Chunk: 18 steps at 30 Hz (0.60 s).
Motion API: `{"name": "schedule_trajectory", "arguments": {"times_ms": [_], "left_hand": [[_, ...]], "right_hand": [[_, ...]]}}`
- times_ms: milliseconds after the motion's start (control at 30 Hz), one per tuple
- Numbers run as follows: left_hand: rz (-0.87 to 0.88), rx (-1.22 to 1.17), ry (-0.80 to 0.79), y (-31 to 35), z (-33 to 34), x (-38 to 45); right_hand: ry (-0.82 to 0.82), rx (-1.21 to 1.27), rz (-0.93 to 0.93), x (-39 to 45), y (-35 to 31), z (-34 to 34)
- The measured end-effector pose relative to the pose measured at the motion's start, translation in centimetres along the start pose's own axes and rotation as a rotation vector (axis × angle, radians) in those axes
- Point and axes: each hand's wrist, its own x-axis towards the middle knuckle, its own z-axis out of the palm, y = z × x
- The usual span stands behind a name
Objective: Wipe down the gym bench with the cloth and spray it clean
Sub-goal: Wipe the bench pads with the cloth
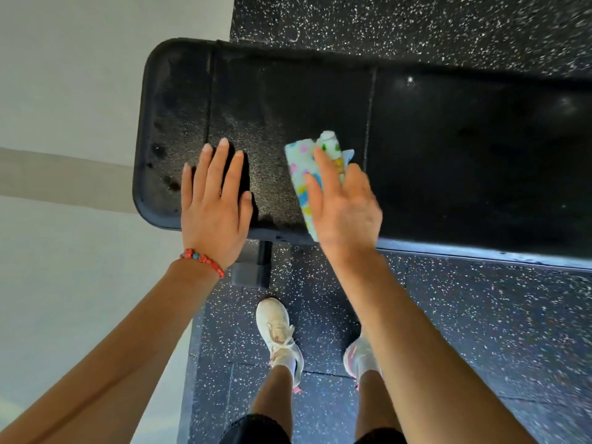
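Observation:
A black padded gym bench [432, 149] runs from centre left to the right edge, its left end speckled with spray droplets. A white cloth [304, 174] with a colourful print lies folded on the pad near the front edge. My right hand [346, 206] presses flat on the cloth with straight fingers. My left hand [214, 203], with a red bead bracelet at the wrist, rests flat on the wet pad to the left of the cloth. No spray bottle is in view.
Black rubber flooring [480, 315] with white flecks surrounds the bench. A pale floor [64, 283] lies to the left. The bench leg [256, 267] stands under the front edge. My feet in white shoes [278, 331] stand just in front of the bench.

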Motion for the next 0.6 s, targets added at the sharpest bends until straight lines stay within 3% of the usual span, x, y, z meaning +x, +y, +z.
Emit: {"name": "schedule_trajectory", "arguments": {"times_ms": [300, 433, 500, 600], "left_hand": [[0.081, -0.035, -0.061, 8.4, 1.8, 1.8], [0.049, 0.013, -0.096, 10.1, 2.9, 1.9], [0.045, 0.031, -0.083, 10.1, 3.1, 1.9], [0.047, 0.045, -0.077, 10.0, 3.2, 1.9]], "right_hand": [[0.043, -0.037, 0.356, -0.7, 13.0, -5.1], [0.114, -0.001, 0.492, -0.5, 11.9, -4.7], [0.124, 0.075, 0.461, -0.3, 9.0, -3.5], [0.029, 0.110, 0.249, 0.0, 5.2, -2.3]]}}
